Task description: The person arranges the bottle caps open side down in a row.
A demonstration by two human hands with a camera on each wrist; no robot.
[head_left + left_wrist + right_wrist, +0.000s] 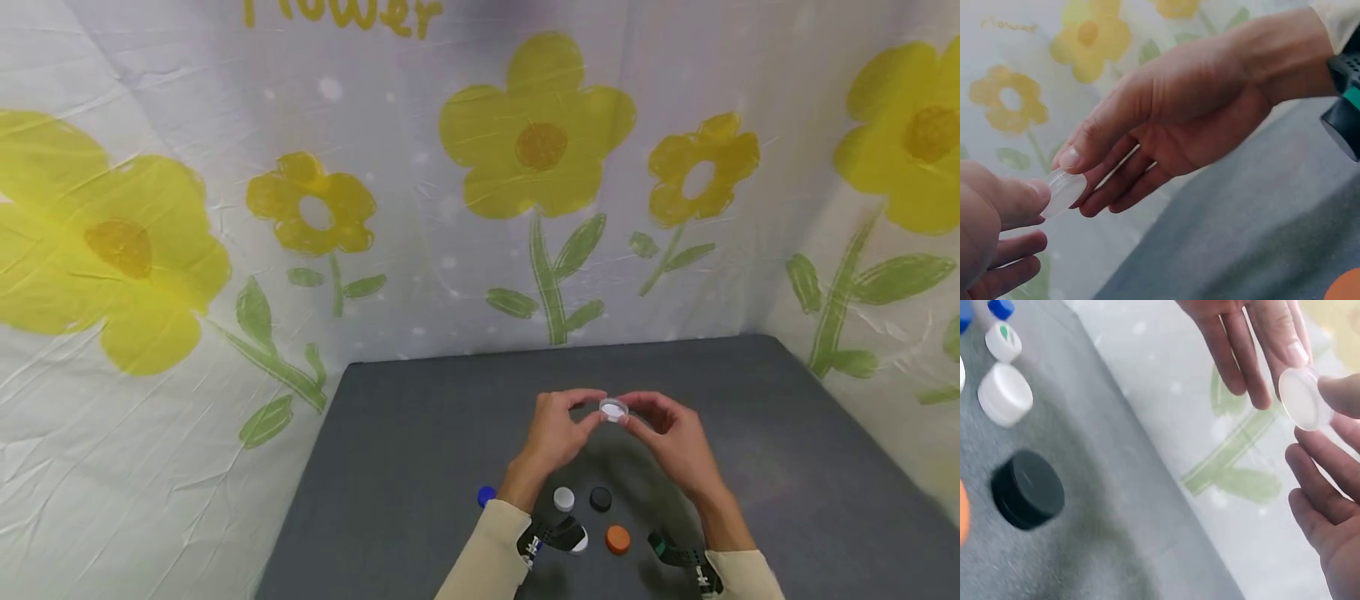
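A small round translucent-white cap [613,410] is raised above the table between both hands. My left hand [552,429] pinches its left edge with thumb and finger; my right hand [678,437] pinches the right edge. In the left wrist view the cap [1065,192] is tilted, with the right hand's thumb on its rim. Its flat whitish face and clear rim show in the right wrist view, where the other fingers of both hands are spread. Below on the table lie a black cap [600,499], a white cap [564,499] and an orange cap [618,540].
A blue cap [486,496] lies beside the left forearm. Another white cap [579,542] is partly hidden by the left wrist camera. The dark grey table [405,467] ends at a pale curtain [420,283] with painted yellow flowers.
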